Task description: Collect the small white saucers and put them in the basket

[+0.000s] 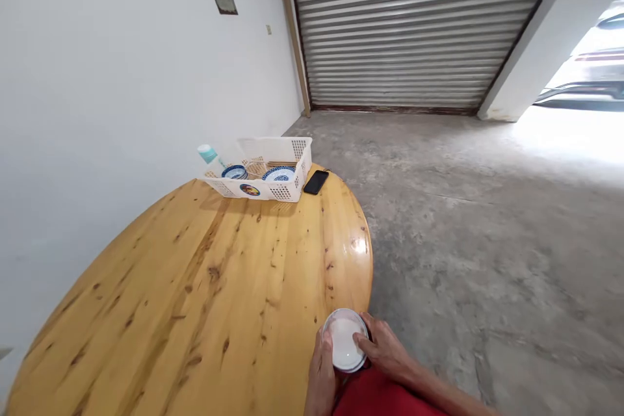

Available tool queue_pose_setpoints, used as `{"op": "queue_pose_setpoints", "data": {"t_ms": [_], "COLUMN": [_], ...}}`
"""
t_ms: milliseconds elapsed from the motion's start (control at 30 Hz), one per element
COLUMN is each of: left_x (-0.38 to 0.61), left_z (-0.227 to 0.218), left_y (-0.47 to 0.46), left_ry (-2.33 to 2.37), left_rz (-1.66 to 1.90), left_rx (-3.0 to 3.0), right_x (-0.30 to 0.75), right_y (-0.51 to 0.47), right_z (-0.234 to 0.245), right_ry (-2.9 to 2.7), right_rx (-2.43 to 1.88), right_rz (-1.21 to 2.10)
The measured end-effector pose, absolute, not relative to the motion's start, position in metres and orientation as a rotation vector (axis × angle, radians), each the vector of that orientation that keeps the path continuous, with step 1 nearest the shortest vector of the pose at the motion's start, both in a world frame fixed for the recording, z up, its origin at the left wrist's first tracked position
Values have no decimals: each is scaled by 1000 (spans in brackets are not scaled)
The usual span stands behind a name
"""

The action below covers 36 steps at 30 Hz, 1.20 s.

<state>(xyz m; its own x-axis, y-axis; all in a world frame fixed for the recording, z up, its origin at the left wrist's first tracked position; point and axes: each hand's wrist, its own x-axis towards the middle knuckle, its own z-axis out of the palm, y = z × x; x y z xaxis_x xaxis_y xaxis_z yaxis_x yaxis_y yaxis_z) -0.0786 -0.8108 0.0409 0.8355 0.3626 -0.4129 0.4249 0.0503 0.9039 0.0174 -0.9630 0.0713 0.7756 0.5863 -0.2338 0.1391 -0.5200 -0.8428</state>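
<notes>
A white bowl [344, 341] with a dark line near its rim is held between my two hands at the table's near right edge. My left hand [322, 367] grips its left side, the thumb over the rim. On the opposite side my right hand [383, 344] is closed around it, its thumb reaching inside. The double edge suggests stacked bowls, but I cannot tell for certain. Red cloth [380, 396] shows just below the bowl.
On the round wooden table [195, 286], a white plastic basket [263, 190] holds blue-and-white bowls [234, 172], plates [279, 173], chopsticks [281, 163] and a teal-and-white container [207, 154]. A black phone [316, 182] lies beside it. A white wall [121, 65] borders the left.
</notes>
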Motion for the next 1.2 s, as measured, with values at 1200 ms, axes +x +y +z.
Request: {"op": "queue_pose_setpoints", "data": {"t_ms": [1200], "left_x": [226], "left_z": [104], "left_y": [-1046], "left_ry": [600], "left_rz": [-160], "left_rx": [1649], "right_x": [303], "right_y": [-1206], "right_z": [87], "right_ry": [-272], "right_rx": [-1953], "right_rz": [770]}}
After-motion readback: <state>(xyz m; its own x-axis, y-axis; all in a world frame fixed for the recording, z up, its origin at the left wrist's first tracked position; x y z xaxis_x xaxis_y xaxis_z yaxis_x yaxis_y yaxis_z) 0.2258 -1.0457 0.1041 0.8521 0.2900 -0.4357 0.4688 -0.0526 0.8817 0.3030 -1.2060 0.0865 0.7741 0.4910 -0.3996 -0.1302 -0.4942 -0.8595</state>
